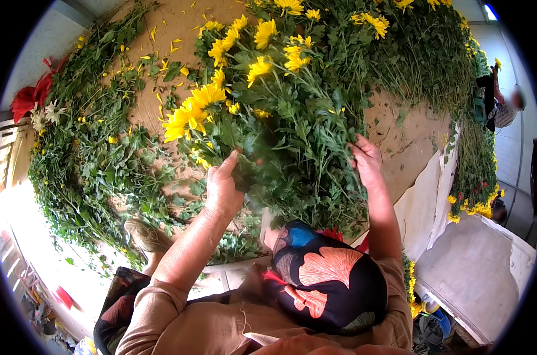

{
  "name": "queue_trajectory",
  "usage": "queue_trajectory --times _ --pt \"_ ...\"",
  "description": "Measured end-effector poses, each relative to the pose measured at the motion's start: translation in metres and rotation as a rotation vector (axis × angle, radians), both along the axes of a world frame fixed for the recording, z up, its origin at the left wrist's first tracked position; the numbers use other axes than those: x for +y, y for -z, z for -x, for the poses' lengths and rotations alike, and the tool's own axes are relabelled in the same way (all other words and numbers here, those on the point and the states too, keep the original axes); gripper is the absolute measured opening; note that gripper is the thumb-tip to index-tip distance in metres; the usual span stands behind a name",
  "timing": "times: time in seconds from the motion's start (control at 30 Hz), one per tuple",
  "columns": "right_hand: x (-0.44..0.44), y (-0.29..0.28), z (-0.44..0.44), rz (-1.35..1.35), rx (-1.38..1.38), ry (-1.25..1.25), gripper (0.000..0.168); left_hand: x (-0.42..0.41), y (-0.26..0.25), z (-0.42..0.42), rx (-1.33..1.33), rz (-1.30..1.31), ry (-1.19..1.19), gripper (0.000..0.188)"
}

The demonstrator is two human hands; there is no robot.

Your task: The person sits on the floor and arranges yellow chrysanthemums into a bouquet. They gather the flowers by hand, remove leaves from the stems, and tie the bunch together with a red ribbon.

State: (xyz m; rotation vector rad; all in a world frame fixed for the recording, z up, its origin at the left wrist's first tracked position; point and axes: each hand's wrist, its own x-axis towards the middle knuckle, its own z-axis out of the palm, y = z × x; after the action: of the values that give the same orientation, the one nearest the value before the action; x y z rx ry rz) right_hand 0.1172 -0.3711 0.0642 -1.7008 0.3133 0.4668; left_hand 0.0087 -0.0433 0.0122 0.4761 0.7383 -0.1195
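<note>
My left hand (224, 186) is closed around a small bunch of yellow chrysanthemums (186, 120), their open heads pointing to the upper left. To the right, the fingers of my right hand (367, 162) pinch a leafy chrysanthemum stem (339, 128). Which flower head that stem carries is hard to tell among the foliage. Between and beyond both hands lies a thick heap of cut chrysanthemums (304, 168) with green leaves and yellow heads. Part of the left hand's bunch is blurred, and leaves hide my left fingertips.
Stripped leaves and stems (117, 164) cover the left of the brown work surface (401, 128), with loose petals at the top. More chrysanthemums (410, 66) are piled at the upper right. Red material (31, 100) lies far left. Another person (508, 108) is at the far right. A grey-topped surface (468, 262) stands lower right.
</note>
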Motion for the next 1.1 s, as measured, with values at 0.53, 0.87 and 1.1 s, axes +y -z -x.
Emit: queue_trajectory --times 0.53,0.87,1.1 --pt "0.049 -0.019 0.046 0.064 -0.212 -0.128 0.006 -0.01 -0.035 -0.015 0.03 0.029 0.044 0.031" --pt "0.091 0.001 0.059 0.194 -0.403 -0.126 0.009 -0.021 -0.065 -0.031 -0.03 -0.005 -0.048 0.031" --pt "0.124 -0.028 0.068 0.529 -0.705 -0.605 0.016 -0.019 -0.055 -0.033 0.17 -0.043 0.046 0.025"
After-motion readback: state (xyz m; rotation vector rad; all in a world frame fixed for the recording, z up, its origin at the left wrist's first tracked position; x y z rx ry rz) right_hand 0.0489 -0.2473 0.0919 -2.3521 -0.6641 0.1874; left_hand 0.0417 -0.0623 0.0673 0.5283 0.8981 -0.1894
